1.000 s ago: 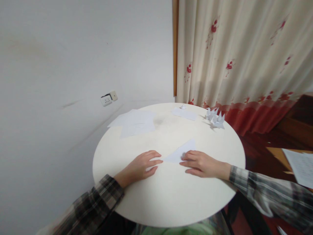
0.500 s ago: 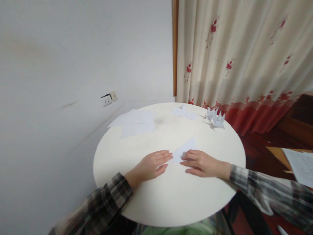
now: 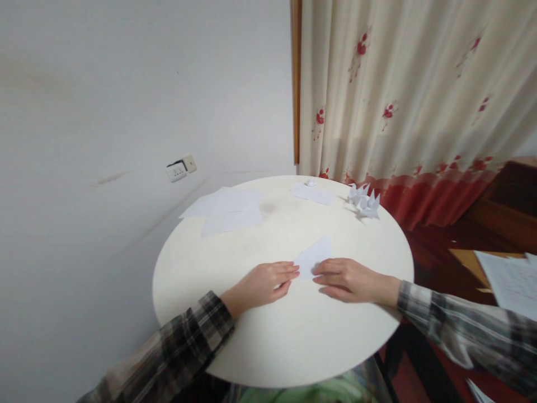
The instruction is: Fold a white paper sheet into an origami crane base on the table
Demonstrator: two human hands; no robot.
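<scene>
A folded sheet of white paper [image 3: 312,256], roughly triangular with a point toward the back right, lies on the white round table [image 3: 260,347]. My left hand [image 3: 268,284] rests at its left corner, fingers stretched out and touching the edge, thumb a little apart below. Across from it, my right hand [image 3: 348,280] lies over the paper's right part with extended, slightly bent fingers. That hand hides the right corner and some of the lower edge. Neither hand is wrapped around anything.
Several white sheets [image 3: 230,204] overlap at the back left. A smaller sheet [image 3: 311,193] and a little folded paper piece [image 3: 311,182] lie at the back. Spiky folded paper figures [image 3: 364,202] stand back right. A wall [image 3: 84,252] borders the left; written pages [image 3: 509,280] lie beyond the right edge.
The view has shifted slightly, so the table appears a little further left. Both hands sit slightly further right relative to the paper, fingers still extended. The paper keeps its folded shape.
</scene>
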